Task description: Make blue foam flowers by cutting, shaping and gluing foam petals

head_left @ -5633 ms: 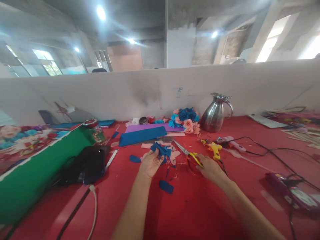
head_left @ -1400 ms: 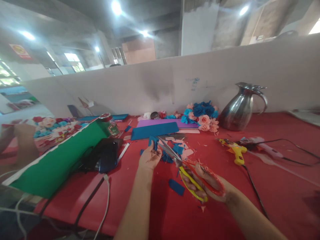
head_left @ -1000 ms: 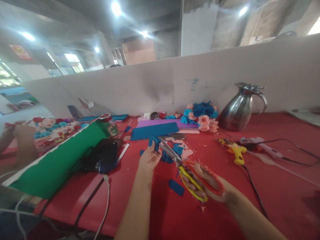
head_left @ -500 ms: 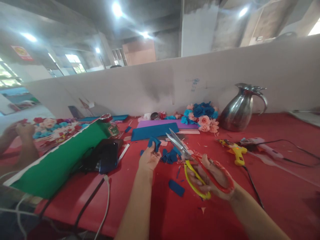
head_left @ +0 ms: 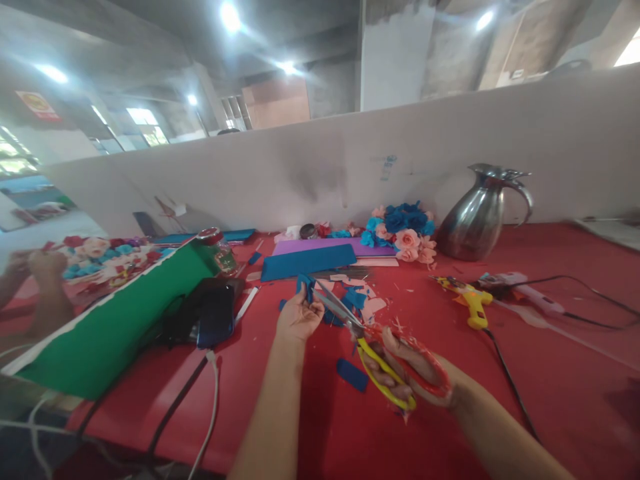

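"Scissors (head_left: 354, 325): who has them?"

"Right hand (head_left: 411, 369), fingers wrapped in the handles; tips by the blue piece (head_left: 303, 283)."

"And that piece?"

"Pinched in the left hand (head_left: 299, 317), near mid-view."

"Around it?"

"From that piece: another blue scrap (head_left: 352, 375) on the table (head_left: 240, 413) at five o'clock, yellow glue gun (head_left: 476, 307) at three, flowers (head_left: 403, 230) at two, jug (head_left: 473, 223) beyond them, also at two."

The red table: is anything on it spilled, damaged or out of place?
I see no clear spill or damage. Only the blue and pink scraps look untidy: they lie scattered near the scissors, with one blue piece off by itself.
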`<state>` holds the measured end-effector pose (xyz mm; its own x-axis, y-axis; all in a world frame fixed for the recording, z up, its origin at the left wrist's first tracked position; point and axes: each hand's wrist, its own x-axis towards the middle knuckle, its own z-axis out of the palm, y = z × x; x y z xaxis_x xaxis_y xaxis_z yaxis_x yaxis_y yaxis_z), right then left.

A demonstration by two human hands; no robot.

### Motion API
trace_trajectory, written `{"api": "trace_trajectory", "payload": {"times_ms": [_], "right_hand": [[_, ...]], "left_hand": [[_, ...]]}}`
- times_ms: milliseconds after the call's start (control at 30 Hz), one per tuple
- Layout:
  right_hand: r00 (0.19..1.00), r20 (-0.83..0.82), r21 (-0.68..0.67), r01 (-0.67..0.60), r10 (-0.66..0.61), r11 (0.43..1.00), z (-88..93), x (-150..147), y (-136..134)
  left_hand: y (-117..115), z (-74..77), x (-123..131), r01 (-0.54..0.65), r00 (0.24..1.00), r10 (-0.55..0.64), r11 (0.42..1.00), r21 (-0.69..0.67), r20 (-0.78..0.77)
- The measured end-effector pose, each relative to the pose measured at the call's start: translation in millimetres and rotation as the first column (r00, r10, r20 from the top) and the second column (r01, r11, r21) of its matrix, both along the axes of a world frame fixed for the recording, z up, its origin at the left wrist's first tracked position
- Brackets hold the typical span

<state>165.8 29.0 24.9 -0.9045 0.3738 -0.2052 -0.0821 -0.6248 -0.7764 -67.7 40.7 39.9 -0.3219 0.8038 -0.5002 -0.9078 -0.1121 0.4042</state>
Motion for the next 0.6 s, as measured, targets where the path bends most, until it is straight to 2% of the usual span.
{"api": "trace_trajectory", "payload": {"times_ms": [133, 333, 600], "right_hand": [[0.998, -0.046, -0.026, 0.029, -0.030, 0.999, 3.1, 0.1, 0.5], [0.997, -0.071, -0.020, 0.026, -0.028, 0.999, 8.4, -0.6, -1.4], [0.999, -0.047, 0.013, 0.027, -0.026, 1.000, 3.6, -0.1, -0.5]], "left_hand": [[-2.1, 4.3, 2.1, 0.021, 0.999, -0.021, 1.000, -0.016, 0.048], [-1.7, 3.4, 2.3, 0.002, 1.000, -0.001, 1.000, -0.027, 0.016], [-1.8, 5.1, 3.7, 0.006, 1.000, -0.006, 0.999, -0.050, -0.006]]}}
